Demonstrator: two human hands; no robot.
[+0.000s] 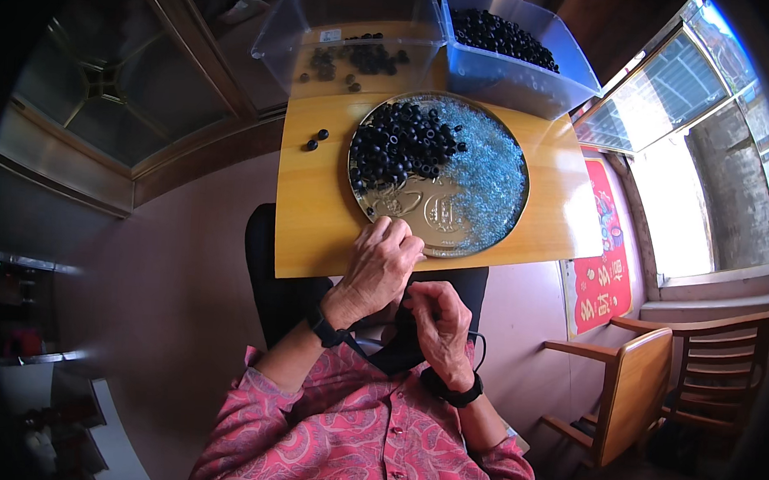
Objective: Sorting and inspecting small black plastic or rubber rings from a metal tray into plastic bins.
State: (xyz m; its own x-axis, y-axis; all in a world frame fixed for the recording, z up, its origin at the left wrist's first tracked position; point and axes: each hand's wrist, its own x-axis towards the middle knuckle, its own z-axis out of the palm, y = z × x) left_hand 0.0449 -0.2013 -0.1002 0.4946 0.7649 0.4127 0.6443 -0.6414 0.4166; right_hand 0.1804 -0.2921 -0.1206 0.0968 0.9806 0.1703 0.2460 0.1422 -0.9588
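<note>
Tray (414, 210), round, gold metal, w/ small round black beads (398, 145). I see L hand (382, 259) by near rim, R hand (442, 326) nearer; fingers curled, can't tell if holding.

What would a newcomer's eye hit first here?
Probably the round metal tray on the wooden table, with black beads heaped on its left and far side and tiny blue beads spread down its right. Next, the left hand by the tray's near rim, with the right hand closer to the body. Then the glaring window at far right.
</note>
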